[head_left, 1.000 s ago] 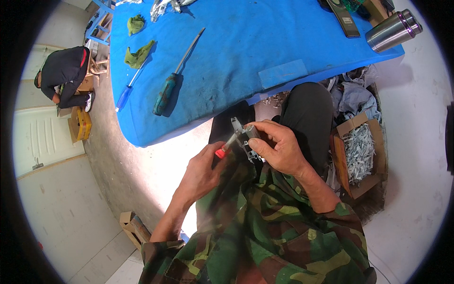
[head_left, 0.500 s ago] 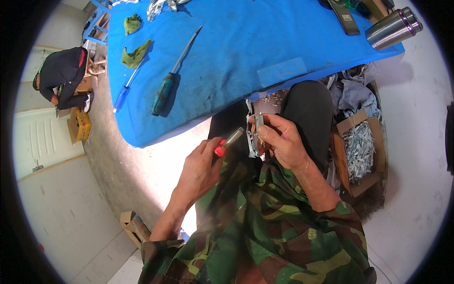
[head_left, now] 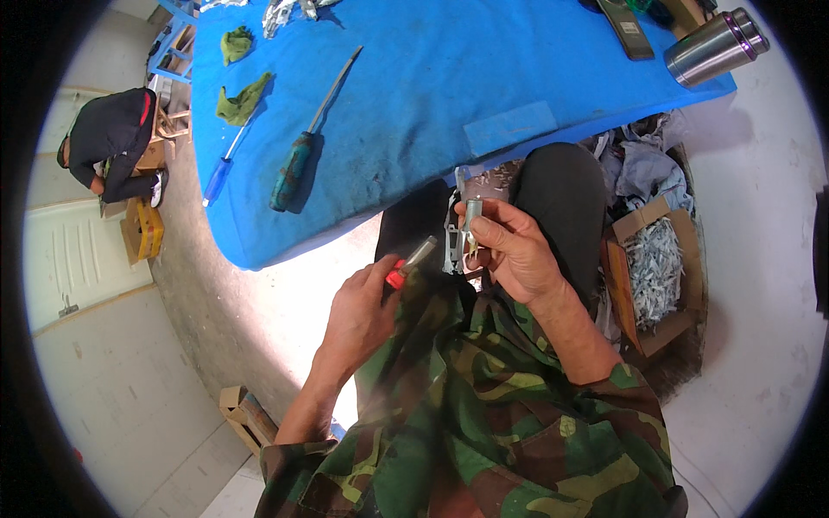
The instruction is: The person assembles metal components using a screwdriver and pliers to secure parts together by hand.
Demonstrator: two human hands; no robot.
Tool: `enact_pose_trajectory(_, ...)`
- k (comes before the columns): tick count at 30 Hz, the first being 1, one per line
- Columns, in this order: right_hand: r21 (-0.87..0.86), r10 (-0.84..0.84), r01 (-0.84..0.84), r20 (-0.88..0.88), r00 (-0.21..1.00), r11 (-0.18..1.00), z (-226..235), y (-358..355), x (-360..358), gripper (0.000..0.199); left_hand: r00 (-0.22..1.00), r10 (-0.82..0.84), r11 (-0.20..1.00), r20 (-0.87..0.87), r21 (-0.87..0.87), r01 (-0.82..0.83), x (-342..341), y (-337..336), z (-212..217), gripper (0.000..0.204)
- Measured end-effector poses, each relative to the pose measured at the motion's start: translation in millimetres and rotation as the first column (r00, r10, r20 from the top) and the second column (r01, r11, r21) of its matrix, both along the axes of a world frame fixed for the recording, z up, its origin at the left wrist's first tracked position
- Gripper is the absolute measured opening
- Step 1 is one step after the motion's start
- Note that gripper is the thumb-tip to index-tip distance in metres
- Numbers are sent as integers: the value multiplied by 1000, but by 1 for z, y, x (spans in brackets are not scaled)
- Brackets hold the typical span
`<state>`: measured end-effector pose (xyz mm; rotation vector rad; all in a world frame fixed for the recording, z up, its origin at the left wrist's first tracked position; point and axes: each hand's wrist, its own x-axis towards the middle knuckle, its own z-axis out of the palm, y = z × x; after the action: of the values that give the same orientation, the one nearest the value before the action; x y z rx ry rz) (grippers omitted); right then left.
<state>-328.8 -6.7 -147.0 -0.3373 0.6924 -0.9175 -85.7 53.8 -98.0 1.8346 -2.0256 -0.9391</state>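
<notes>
Below the near edge of the blue-covered table (head_left: 518, 78), over the person's dark-trousered lap, the right hand (head_left: 514, 250) was closed around a small grey metal assembly (head_left: 458, 229), thumb and fingers pinching it upright with a short cylindrical part at its top. The left hand (head_left: 363, 311) was closed in a fist on a small tool with a red grip (head_left: 406, 266), its grey metal tip slanting up toward the assembly but stopping just short of it. A second before, the tool's tip had been in against the piece and both hands were bunched together close under the table's edge; by this moment the left hand had dropped back and away while the right had turned the assembly up and nearer the table, so the tool looked withdrawn from the part, probably to look it over or set it afresh. On the table, well beyond the hands, lay a long green-handled screwdriver (head_left: 302, 147), a blue-handled screwdriver (head_left: 220, 173) beside it toward the table's left end, and two green rags (head_left: 240, 99). At the table's far right corner a steel flask (head_left: 712, 47) lay on its side. Beside the table's right end, on the floor, an open cardboard box (head_left: 656, 276) held pale metal pieces.
</notes>
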Motion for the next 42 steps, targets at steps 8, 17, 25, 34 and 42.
enact_pose_trajectory(8,-18,67,-68,-17,998,998,7,2,0,32,996,-71,997,-46,-17,70,-12,-8,6,40)
enact_pose_trajectory(17,-51,121,-125,-74,990,991,6,2,1,32,991,-134,991,9,-19,134,-12,-12,15,39)
enact_pose_trajectory(25,-98,145,-172,-236,961,980,9,2,2,32,989,-148,989,-21,24,149,-9,-9,14,34)
enact_pose_trajectory(34,-131,215,-245,-210,954,961,11,0,-3,30,989,-125,982,-77,133,135,-9,-2,12,38)
enact_pose_trajectory(42,-148,216,-265,-284,934,953,17,0,-1,26,993,-94,969,-64,223,106,-10,-1,15,34)
